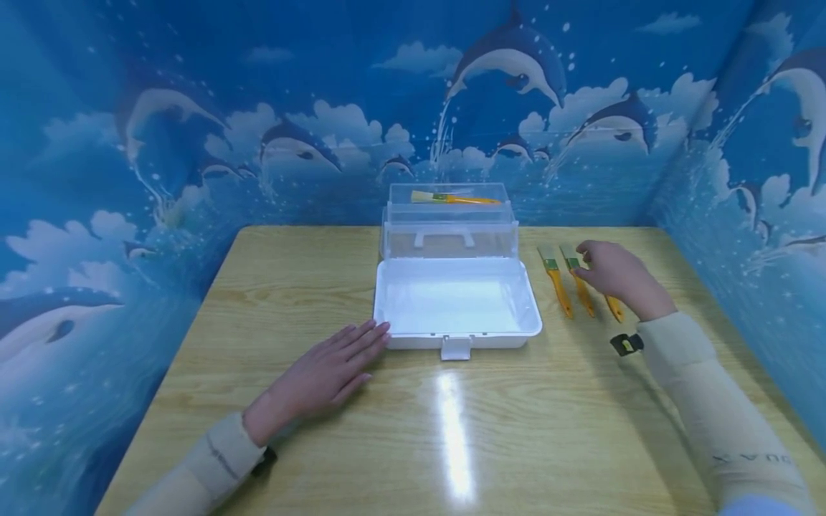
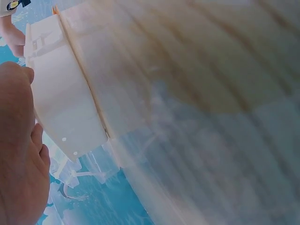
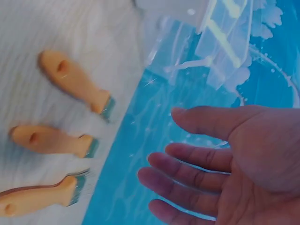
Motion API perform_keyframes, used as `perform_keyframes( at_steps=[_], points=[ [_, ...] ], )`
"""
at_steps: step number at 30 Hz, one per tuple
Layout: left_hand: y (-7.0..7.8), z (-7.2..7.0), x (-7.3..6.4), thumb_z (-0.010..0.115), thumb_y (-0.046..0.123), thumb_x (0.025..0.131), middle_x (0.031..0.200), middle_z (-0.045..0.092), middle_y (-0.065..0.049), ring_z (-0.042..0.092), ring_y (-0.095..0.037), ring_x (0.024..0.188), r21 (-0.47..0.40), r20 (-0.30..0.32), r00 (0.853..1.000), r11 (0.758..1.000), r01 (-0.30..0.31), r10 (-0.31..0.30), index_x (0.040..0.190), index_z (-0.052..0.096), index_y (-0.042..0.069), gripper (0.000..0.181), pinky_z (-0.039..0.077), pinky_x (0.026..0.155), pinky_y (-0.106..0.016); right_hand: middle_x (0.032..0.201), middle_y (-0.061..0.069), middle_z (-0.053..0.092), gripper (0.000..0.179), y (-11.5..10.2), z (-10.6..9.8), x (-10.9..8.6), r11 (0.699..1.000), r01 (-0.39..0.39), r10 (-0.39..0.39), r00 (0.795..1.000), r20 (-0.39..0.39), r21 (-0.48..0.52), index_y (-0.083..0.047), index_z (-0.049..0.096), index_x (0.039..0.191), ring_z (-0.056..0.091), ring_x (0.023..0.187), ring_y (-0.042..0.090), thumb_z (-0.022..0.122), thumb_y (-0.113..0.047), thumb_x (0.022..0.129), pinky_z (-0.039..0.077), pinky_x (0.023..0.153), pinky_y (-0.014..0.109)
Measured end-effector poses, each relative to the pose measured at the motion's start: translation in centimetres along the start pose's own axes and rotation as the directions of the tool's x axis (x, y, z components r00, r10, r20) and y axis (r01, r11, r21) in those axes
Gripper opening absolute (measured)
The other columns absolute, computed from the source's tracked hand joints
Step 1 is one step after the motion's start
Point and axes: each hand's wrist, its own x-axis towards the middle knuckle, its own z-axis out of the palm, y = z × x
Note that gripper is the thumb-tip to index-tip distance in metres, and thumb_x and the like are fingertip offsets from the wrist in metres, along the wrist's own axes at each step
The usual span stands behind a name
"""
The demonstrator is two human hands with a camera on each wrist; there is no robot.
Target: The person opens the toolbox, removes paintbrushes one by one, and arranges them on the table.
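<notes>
An opened white plastic box with a front latch stands at the table's back middle. My left hand lies with extended fingers at its front left corner, fingertips right at the rim. To the box's right lie a left paintbrush, a middle paintbrush and a right paintbrush, all with orange handles. Over the right brush hovers my right hand, hiding its bristles. The right wrist view shows that hand with loosely spread fingers and nothing between them.
Behind the box base rises its clear lid with trays, and another orange-handled paintbrush lies up there. The wooden table meets a blue dolphin-print curtain at the back and sides.
</notes>
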Motion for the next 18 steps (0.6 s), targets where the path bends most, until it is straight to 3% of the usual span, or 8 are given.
perform_keyframes(
  at_steps=[18],
  points=[
    [0.3, -0.2, 0.1, 0.052, 0.031, 0.106, 0.169, 0.022, -0.006, 0.024, -0.026, 0.155, -0.001, -0.042, 0.999, 1.000, 0.001, -0.001, 0.161, 0.026, 0.008, 0.065, 0.024, 0.127, -0.045, 0.136, 0.033, 0.057, 0.050, -6.3, -3.1, 0.8, 0.998, 0.057, -0.059, 0.996, -0.069, -0.029, 0.009, 0.051, 0.141, 0.058, 0.118, 0.048, 0.063, -0.019, 0.101, 0.053, 0.094, 0.063]
  ],
)
